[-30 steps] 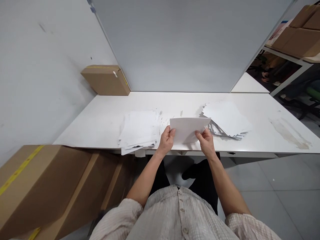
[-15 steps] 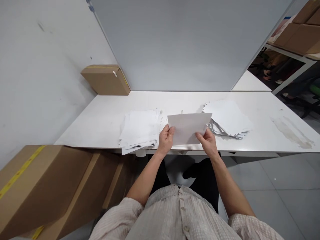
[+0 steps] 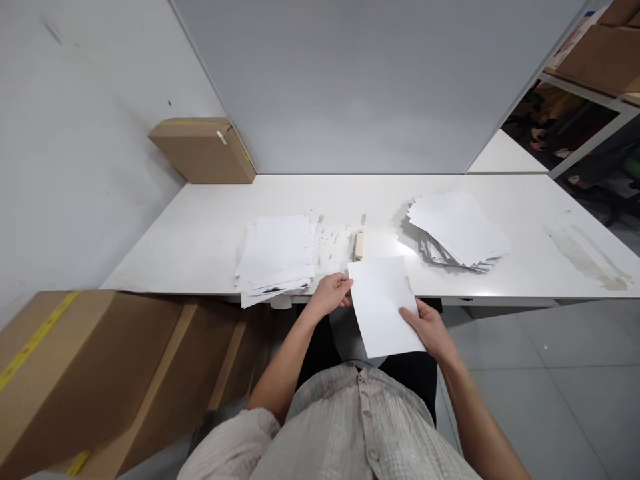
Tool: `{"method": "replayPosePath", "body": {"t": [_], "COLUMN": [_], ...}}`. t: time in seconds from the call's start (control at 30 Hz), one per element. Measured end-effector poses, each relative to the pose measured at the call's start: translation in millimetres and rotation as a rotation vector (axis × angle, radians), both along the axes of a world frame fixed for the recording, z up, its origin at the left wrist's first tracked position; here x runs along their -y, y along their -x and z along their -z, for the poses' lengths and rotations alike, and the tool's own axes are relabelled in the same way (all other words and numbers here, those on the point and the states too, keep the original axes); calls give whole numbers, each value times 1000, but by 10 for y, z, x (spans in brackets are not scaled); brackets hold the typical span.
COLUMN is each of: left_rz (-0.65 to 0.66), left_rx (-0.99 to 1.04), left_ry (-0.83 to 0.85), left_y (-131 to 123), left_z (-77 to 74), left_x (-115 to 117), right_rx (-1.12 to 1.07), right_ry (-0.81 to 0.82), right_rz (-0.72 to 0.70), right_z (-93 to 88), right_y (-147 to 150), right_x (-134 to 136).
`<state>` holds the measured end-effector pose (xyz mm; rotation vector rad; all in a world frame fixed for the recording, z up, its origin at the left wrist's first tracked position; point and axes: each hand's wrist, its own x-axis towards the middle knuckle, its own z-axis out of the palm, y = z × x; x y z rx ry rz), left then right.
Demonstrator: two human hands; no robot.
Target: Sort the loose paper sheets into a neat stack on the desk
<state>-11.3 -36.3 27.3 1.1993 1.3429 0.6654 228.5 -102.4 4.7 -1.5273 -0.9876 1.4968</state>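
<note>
I hold a white sheet of paper (image 3: pixel 384 303) flat over the near edge of the white table (image 3: pixel 210 240). My left hand (image 3: pixel 329 295) pinches its upper left corner. My right hand (image 3: pixel 430 328) grips its lower right edge, thumb on top. A small beige object (image 3: pixel 359 245), perhaps a stapler, lies on the table just beyond the sheet. A squared pile of white papers (image 3: pixel 277 257) sits to the left of my hands. A fanned pile of papers (image 3: pixel 457 230) lies to the right.
A closed cardboard box (image 3: pixel 203 150) stands in the far left corner against a grey partition (image 3: pixel 360 87). Large cardboard boxes (image 3: pixel 85 373) sit on the floor at my left. Shelving with boxes (image 3: pixel 595 60) is at the far right. A stain (image 3: pixel 585 257) marks the table's right end.
The sheet was held up landscape above the table; it has been turned and pulled toward me, now lying lengthwise over the edge. The beige object behind it has come into view.
</note>
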Motion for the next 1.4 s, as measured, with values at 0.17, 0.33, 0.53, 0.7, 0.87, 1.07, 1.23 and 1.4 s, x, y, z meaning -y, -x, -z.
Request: {"method": "replayPosePath", "body": {"t": [0.17,0.33,0.53,0.7,0.87,1.07,1.23,1.4], "left_rz": [-143,-70,60,117,145,147,114,90], "left_rx": [-197,-338,-378,-411,-486,-581,-594,-489], "left_ry": [-363,-667,-737,-752,-767,-789,-801,-779], "left_y": [40,-18,-87,-97,-93,-107,-109,-118], "left_z": [111,241,281,316,375,409,405,438], "left_x": [-189,-440,-529,-546,-564,-543,-509,-477], "right_rx": [-26,-7,-39,-33,-10,5,211,235], "right_ry": [77,80,92,78,66,52,-19,-203], "right_rz": [37,67,102,108,105,103,136,252], "right_z": [102,101,98,83,79,88,-114,-610], "right_y": [-80,-75,-34,24,35,47,-165,-20], "right_x": [50,-55,-147,-189,-192,-196,-117,-208]}}
